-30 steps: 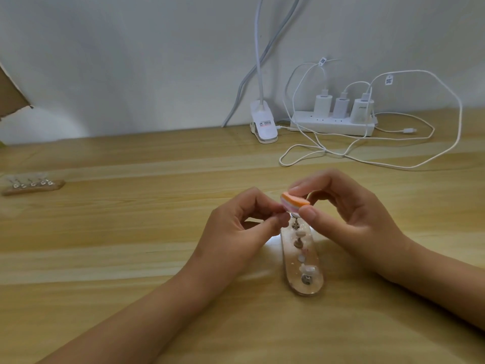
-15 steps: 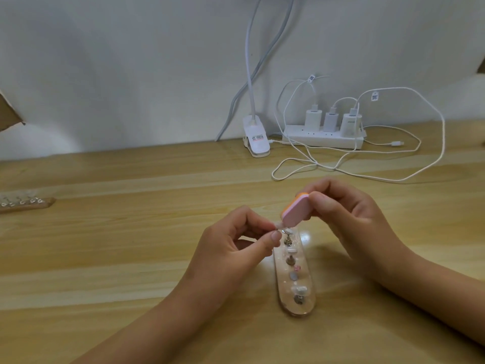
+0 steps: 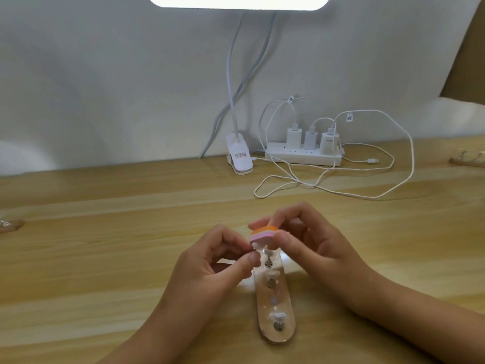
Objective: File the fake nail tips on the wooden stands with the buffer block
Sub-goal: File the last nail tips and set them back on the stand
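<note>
Left hand (image 3: pixel 217 264) pinches thumb to forefinger; right hand (image 3: pixel 315 248) grips with curled fingers (forearms angled inward).

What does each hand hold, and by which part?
The right hand pinches the buffer block by its right end. The left hand pinches a small item above the wooden stand, too tiny to name.

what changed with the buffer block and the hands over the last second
The right hand tipped the buffer block steeply up, then laid it flatter again over the far nail tip. Nothing was taken up or let go. The left hand still pinches at that tip; the wooden stand has not moved on the table. The camera tilted up, bringing the lamp head into view.
</note>
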Available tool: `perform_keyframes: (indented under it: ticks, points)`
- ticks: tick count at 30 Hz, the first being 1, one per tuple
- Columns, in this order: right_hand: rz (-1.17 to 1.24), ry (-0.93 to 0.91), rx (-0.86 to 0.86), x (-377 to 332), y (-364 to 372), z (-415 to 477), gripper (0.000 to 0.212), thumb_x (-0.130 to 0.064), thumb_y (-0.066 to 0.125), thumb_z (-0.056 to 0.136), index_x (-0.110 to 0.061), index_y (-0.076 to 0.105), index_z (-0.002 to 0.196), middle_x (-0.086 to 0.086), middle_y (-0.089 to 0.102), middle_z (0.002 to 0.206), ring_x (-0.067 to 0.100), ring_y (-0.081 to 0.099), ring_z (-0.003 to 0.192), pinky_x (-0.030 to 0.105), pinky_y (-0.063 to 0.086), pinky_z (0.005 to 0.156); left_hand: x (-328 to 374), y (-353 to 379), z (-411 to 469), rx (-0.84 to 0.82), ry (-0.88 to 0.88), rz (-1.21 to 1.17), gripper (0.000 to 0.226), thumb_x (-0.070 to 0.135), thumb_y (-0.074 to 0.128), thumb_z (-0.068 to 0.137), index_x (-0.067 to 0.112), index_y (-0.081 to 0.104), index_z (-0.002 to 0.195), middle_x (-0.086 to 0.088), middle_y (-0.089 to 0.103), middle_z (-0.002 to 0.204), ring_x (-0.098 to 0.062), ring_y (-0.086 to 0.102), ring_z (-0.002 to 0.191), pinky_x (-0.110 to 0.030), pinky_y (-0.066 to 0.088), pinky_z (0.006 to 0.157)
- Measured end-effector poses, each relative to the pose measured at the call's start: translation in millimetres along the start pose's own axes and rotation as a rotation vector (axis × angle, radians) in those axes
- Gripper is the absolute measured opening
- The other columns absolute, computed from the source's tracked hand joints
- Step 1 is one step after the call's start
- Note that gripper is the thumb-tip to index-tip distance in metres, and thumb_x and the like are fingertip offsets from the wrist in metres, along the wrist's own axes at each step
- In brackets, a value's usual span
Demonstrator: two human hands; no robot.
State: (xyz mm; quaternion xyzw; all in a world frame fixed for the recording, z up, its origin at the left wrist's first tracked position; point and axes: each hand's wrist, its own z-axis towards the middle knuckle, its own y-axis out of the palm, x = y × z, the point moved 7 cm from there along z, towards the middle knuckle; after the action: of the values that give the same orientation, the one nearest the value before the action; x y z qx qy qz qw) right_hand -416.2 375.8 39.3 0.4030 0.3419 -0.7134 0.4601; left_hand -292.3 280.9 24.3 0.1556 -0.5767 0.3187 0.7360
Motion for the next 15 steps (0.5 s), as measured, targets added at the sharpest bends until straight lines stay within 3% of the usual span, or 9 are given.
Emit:
perform_keyframes:
  ticks: [5, 9, 12, 15]
  points:
    - [-0.051, 0.019, -0.034, -3.0, 2.2, 0.5, 0.014, -0.032, 0.062, 0.09, -0.025, 0.058, 0.102, 0.001, 0.068, 0.114, 0.019, 0.068, 0.104, 0.028, 0.052, 0.088, -4.4, -1.2, 2.9, 0.023, 0.001, 0.016, 0.013, 0.025, 0.078, 0.065, 0.021, 0.067, 0.071, -0.006, 0.072, 0.072, -0.011, 0.066, 0.063, -0.016, 0.05, 0.06]
    - [-0.162, -0.045, -0.029, -9.3, -1.1, 0.5, 0.015, -0.023, 0.065, 0.091, -0.015, 0.061, 0.104, -0.002, 0.068, 0.111, 0.017, 0.066, 0.103, 0.029, 0.05, 0.089, -7.3, -2.5, 3.0, 0.022, -0.006, -0.003, 0.024, 0.036, 0.084, 0.057, 0.021, 0.068, 0.067, -0.01, 0.073, 0.073, -0.012, 0.067, 0.062, -0.018, 0.051, 0.062]
    - [-0.21, -0.039, -0.035, -9.5, -2.0, 0.9, 0.019, -0.029, 0.065, 0.09, -0.015, 0.062, 0.103, -0.008, 0.069, 0.11, 0.017, 0.063, 0.107, 0.025, 0.045, 0.093, -5.3, -3.7, 1.7, 0.048, 0.031, 0.015, 0.031, 0.045, 0.084, 0.052, 0.021, 0.069, 0.065, -0.01, 0.072, 0.07, -0.014, 0.065, 0.058, -0.018, 0.051, 0.061]
    - [-0.161, 0.007, -0.043, -6.6, -0.8, 0.7, 0.019, -0.03, 0.065, 0.09, -0.015, 0.064, 0.103, -0.005, 0.069, 0.11, 0.02, 0.063, 0.109, 0.031, 0.045, 0.095, 0.7, -5.5, -1.8, 0.088, 0.093, 0.072, 0.028, 0.046, 0.08, 0.054, 0.023, 0.071, 0.067, -0.009, 0.071, 0.067, -0.016, 0.065, 0.055, -0.019, 0.052, 0.059]
